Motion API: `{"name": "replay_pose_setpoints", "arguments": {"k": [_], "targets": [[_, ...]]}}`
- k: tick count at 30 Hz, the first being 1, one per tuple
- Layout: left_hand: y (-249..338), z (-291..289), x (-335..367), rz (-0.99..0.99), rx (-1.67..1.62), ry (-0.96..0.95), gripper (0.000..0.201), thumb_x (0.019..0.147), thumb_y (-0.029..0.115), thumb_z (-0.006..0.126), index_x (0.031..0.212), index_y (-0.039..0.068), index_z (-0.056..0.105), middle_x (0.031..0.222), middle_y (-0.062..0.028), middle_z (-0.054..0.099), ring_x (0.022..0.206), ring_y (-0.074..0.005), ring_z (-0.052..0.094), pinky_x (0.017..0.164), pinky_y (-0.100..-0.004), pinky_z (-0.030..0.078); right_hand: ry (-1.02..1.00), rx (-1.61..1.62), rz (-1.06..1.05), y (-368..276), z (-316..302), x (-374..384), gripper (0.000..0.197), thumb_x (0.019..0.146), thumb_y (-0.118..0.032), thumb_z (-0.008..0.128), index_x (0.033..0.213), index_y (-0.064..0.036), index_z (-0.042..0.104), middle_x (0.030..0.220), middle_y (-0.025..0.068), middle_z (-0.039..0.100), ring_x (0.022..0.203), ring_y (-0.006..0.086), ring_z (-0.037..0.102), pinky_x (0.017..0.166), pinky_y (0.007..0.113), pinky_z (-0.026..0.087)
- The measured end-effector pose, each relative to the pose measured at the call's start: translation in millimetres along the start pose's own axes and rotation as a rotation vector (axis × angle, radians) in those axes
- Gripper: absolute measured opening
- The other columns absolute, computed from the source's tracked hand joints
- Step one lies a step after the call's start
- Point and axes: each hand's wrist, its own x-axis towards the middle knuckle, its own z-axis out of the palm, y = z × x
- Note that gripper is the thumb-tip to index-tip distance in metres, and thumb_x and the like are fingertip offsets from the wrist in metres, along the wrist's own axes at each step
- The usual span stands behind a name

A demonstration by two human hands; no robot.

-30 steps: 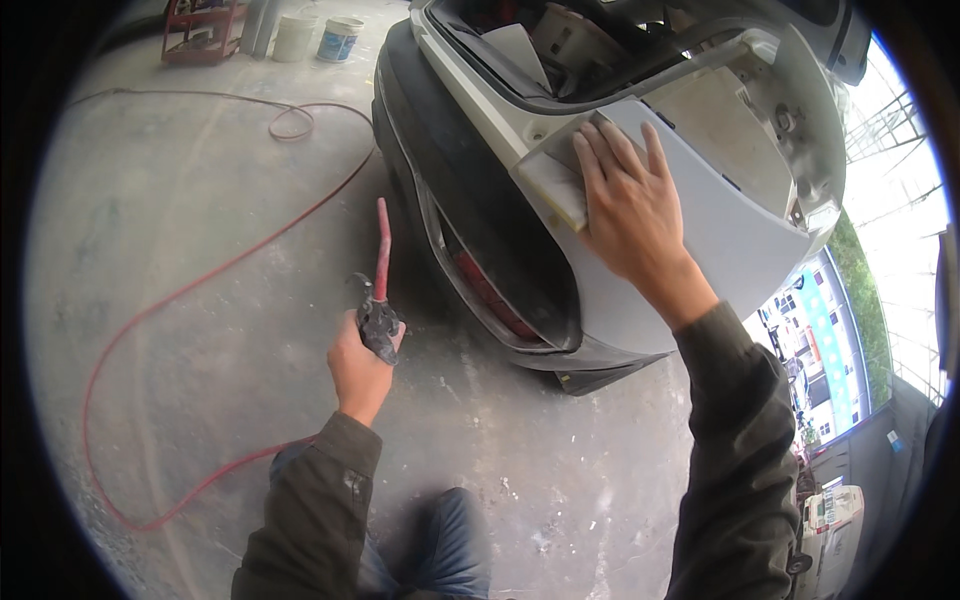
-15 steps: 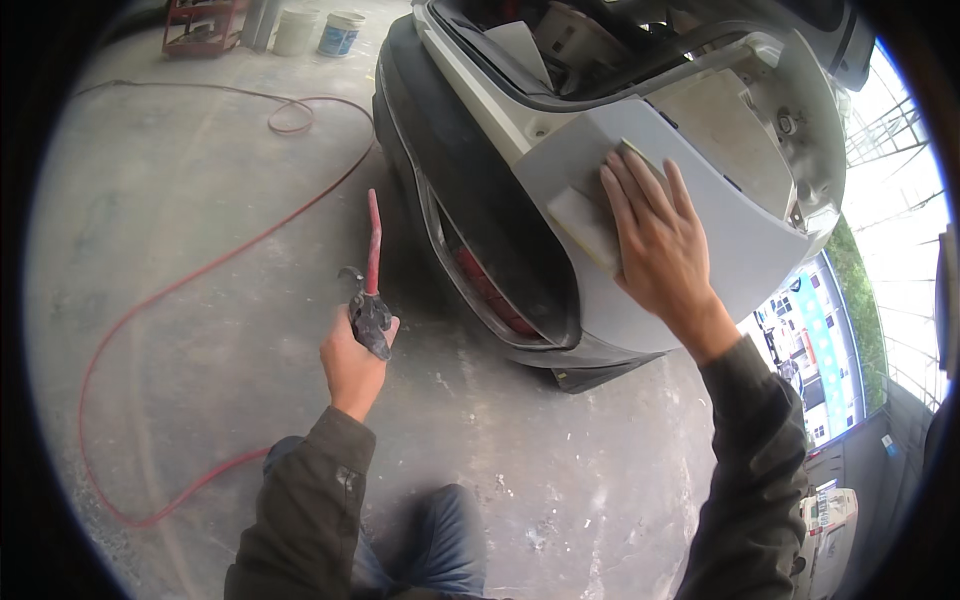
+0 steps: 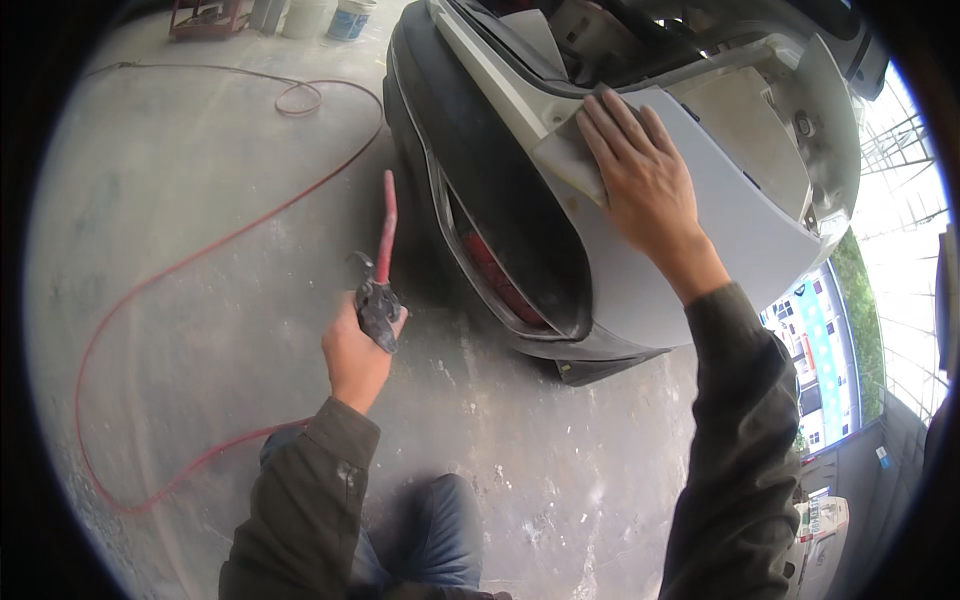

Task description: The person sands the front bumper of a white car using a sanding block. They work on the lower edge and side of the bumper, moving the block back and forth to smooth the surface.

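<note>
My left hand (image 3: 360, 357) is closed around the grip of an air blow gun (image 3: 378, 308), black-bodied, with a long red nozzle (image 3: 389, 215) pointing away from me over the floor. My right hand (image 3: 645, 175) lies nearly flat on a pale, yellowish-edged sanding pad (image 3: 574, 165), pressing it against the light grey rear corner panel (image 3: 655, 290) of a car. Part of the pad sticks out to the left of the hand; the palm and fingers hide the remainder. Beside the panel runs a large black bumper section (image 3: 500, 160), and below that a red reflector (image 3: 495, 275) shows.
A red air hose (image 3: 140, 290) loops over the grey concrete floor (image 3: 250, 330) at the left. Buckets (image 3: 350, 18) and a red rack (image 3: 207, 18) stand at the far left. The car's opening (image 3: 600, 45) gapes beyond the panel. Another white vehicle (image 3: 820, 535) is at lower right.
My right hand and the sanding pad have slid up and to the left along the panel. The blow gun stays in my left hand, and the view has shifted slightly.
</note>
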Motion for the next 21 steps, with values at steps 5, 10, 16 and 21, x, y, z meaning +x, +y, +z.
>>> {"name": "replay_pose_setpoints", "arguments": {"k": [5, 10, 16, 21], "targets": [[4, -19, 7, -0.06, -0.044, 0.018, 0.034, 0.086, 0.02, 0.083, 0.105, -0.001, 0.063, 0.083, -0.0097, 0.067, 0.074, -0.0237, 0.061, 0.076, -0.0366, 0.052, -0.123, 0.113, -0.092, -12, -20, -85, 0.065, 0.088, -0.013, 0.052, 0.152, -0.0032, 0.047, 0.161, 0.0099, 0.043, 0.154, 0.0236, 0.032, 0.128, 0.045, 0.022], [10, -11, 1, -0.001, -0.063, -0.019, 0.034, 0.085, 0.021, 0.084, 0.102, 0.0, 0.063, 0.083, -0.0101, 0.068, 0.074, -0.0243, 0.063, 0.074, -0.0369, 0.052, -0.164, 0.12, -0.083, -24, -26, -104, 0.063, 0.089, -0.015, 0.05, 0.151, 0.0, 0.048, 0.16, 0.0118, 0.044, 0.154, 0.0248, 0.032, 0.127, 0.046, 0.023], [9, -7, 0, -0.003, -0.012, -0.023, 0.035, 0.086, 0.022, 0.084, 0.102, 0.0, 0.063, 0.085, -0.0105, 0.069, 0.074, -0.025, 0.064, 0.075, -0.0369, 0.052, -0.129, 0.061, -0.129, -56, -5, -42, 0.06, 0.091, -0.02, 0.051, 0.146, 0.0038, 0.052, 0.156, 0.015, 0.048, 0.151, 0.0258, 0.036, 0.126, 0.043, 0.024], [-3, -12, 1, -0.032, -0.037, -0.012, 0.037, 0.086, 0.022, 0.084, 0.108, 0.0, 0.064, 0.085, -0.0102, 0.069, 0.075, -0.0244, 0.063, 0.076, -0.0367, 0.052, -0.116, 0.12, -0.116, -61, -10, -48, 0.067, 0.082, -0.018, 0.06, 0.146, 0.0041, 0.052, 0.155, 0.0151, 0.049, 0.151, 0.0258, 0.036, 0.127, 0.044, 0.023]]}}
